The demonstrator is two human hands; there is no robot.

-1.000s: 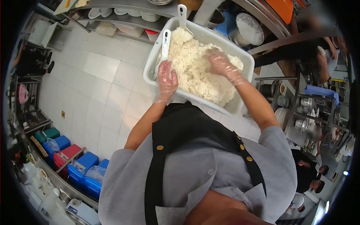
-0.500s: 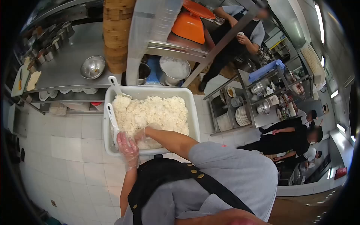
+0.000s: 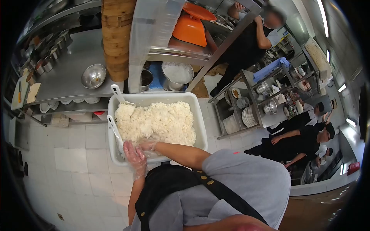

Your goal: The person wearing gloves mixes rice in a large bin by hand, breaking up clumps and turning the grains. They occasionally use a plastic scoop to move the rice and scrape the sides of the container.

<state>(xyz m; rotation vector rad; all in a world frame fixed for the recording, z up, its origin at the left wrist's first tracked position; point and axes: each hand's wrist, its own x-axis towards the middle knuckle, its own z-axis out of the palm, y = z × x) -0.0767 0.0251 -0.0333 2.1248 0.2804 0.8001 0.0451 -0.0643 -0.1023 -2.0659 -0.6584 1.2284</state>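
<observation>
A white tub (image 3: pixel 200 127) holds a broad heap of cooked white rice (image 3: pixel 158 119). My left hand (image 3: pixel 135 157), in a clear plastic glove, is at the tub's near left corner, with its fingers stretched out and slightly apart. Beside it, my right hand (image 3: pixel 148 145), also gloved, is at the near edge of the rice, and its fingers are mostly hidden. One white rice paddle (image 3: pixel 115 129) leans along the left inner wall, close to my left fingertips. A second white paddle (image 3: pixel 117 93) rests in the far left corner with its blade at the rice.
Bamboo steamers (image 3: pixel 115 46) stand stacked on a steel counter (image 3: pixel 77 50), near a metal bowl (image 3: pixel 93 76). An orange scale (image 3: pixel 190 30) sits on a shelf. A steel rack (image 3: pixel 250 90) stands at right; several co-workers are beyond, one person (image 3: pixel 246 44) behind the shelf post.
The tub appears slightly lower in view. My right hand has drawn back toward the tub's near side, with my left hand still beside it. The co-worker behind the post has raised their arms.
</observation>
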